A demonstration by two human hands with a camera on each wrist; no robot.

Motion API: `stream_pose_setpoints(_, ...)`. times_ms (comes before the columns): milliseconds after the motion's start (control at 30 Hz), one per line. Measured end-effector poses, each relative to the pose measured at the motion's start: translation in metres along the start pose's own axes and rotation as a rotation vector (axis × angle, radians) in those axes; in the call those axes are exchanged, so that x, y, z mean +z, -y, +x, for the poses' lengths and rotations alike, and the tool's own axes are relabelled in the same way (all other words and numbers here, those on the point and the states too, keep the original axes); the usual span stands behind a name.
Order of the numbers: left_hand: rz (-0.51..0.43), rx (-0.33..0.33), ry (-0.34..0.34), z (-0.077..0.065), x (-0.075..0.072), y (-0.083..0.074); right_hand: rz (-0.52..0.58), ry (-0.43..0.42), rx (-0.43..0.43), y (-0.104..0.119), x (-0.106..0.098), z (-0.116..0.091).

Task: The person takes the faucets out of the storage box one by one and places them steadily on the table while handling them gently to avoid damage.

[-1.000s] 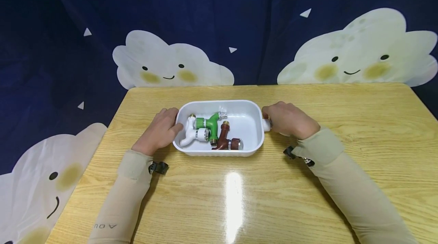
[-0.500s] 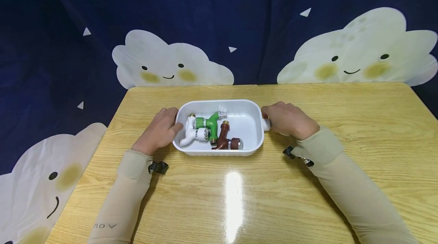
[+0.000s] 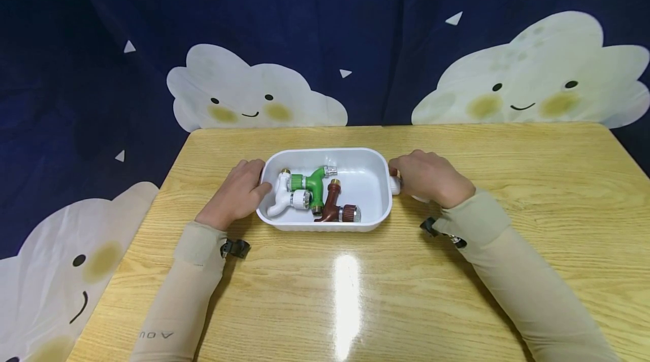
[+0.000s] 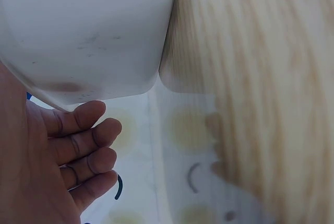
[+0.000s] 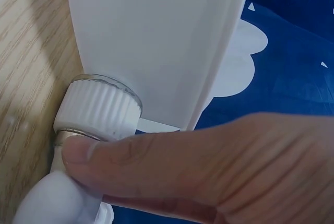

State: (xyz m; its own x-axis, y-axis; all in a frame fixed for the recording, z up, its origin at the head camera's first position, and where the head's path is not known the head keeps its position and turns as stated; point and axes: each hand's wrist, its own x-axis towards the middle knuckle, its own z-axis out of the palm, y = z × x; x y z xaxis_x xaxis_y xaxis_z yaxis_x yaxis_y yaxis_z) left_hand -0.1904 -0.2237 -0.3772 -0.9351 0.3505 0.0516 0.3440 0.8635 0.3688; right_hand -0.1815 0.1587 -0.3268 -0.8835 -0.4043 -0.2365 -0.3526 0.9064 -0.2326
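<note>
Presently gripping white-knobbed tap [image 5: 98,108] between thumb and bent fingers of right hand [image 3: 430,177], at right end wall of white tray [image 3: 325,227]; unable to confirm contact with wall. Holding opposite rim with left hand [image 3: 241,191], with thumb at edge and fingers loosely bent outside. Note inside tray, set close together on wooden table [image 3: 284,305]: second white tap [image 3: 281,197], green tap [image 3: 315,186], brown tap [image 3: 332,202].

The left hand [image 3: 238,193] and right hand [image 3: 431,177], two in all, flank one basin [image 3: 364,195] holding three taps [image 3: 315,185]. One further tap [image 5: 96,108] is in the right hand. Beneath both hands is one table [image 3: 284,294], beyond and beside them three printed clouds [image 3: 244,83]
</note>
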Motion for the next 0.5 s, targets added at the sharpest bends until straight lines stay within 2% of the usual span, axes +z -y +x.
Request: stream_pose_setpoints(500,-0.007,-0.009,0.008,-0.0006,-0.0008,-0.0009,-0.007,0.036,0.036,0.0011,-0.0045,-0.0003)
